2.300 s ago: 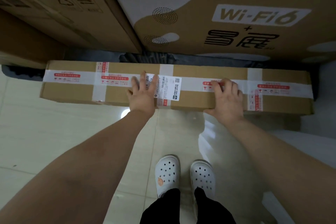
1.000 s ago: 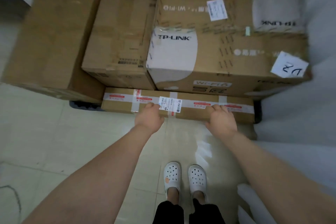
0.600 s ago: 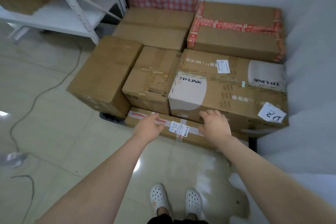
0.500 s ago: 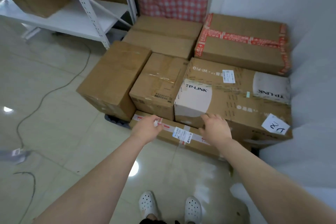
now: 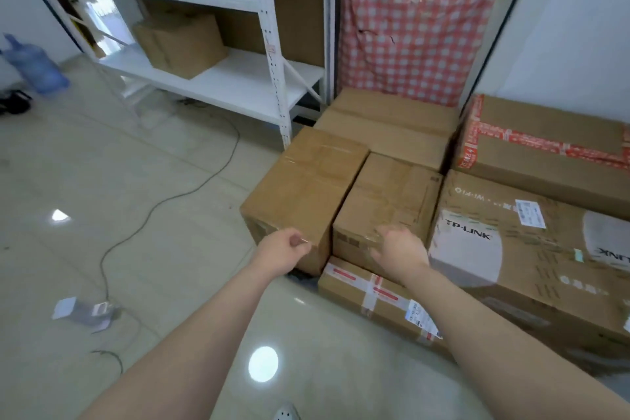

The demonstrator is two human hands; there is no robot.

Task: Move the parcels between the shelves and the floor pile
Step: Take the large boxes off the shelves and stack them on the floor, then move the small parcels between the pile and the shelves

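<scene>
Cardboard, the middle box (image 5: 385, 201) sits wedged in the floor pile (image 5: 300, 187) beside the shelves (image 5: 238, 82), left hand (image 5: 284, 251) and right hand (image 5: 399, 249) hovering near its front, fingers loosely curled and empty, so I'd tip it forward before gripping underneath.

long flat brown cardboard parcel with white-and-red tape (image 5: 351, 293): right end hidden behind right forearm (image 5: 477, 324) | brown-and-white TP-LINK carton (image 5: 531, 266): cut by right edge | blue water bottle (image 5: 35, 66): blurred
</scene>
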